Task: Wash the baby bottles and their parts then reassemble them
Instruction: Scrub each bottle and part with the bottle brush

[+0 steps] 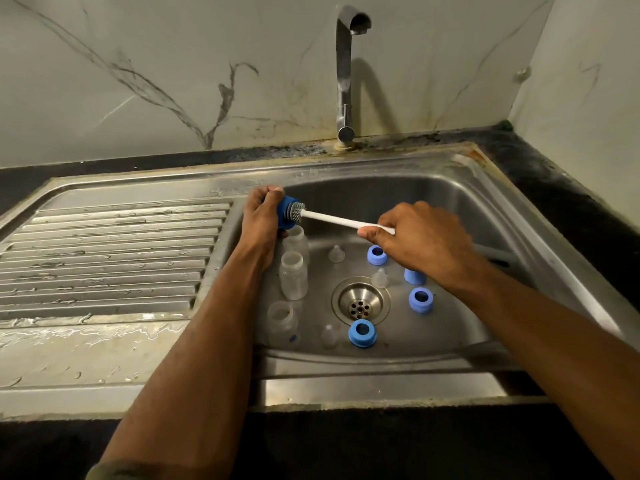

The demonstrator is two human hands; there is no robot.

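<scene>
Left hand (260,216) over the back-left corner of the stainless steel sink basin (460,199), grip closed round a dark blue plastic bottle cap (286,213), thumb on top, open side of the cap facing right. Right hand (420,233) pinches the far end of a white-handled bottle brush (332,219), fingers curled round the handle. Grey bristled head (296,212) of the brush sits in the mouth of the held cap. Handle runs down and to the right from cap to right hand.

On the basin floor, left side: three clear plastic baby bottles, all without tops. One (296,240) just below the left hand, a second (293,274) touching or just in front of it, a third (282,318) nearer the front wall.

Round the metal drain strainer (360,302): three clear silicone teats, one (336,253) behind the drain, one (380,278) at its right rim, one (329,336) in front. Light blue screw rings: one (377,254) under the right hand, one (420,299) right of the drain, one (362,332) in front of the drain. A light blue cap (414,276) stands partly hidden by the right wrist.

Ribbed steel draining board (104,258) to the left, wet. Chrome tap (346,74) behind the basin, no water running. Marble-patterned wall (138,74) behind; dark table (554,188) edges the sink.
</scene>
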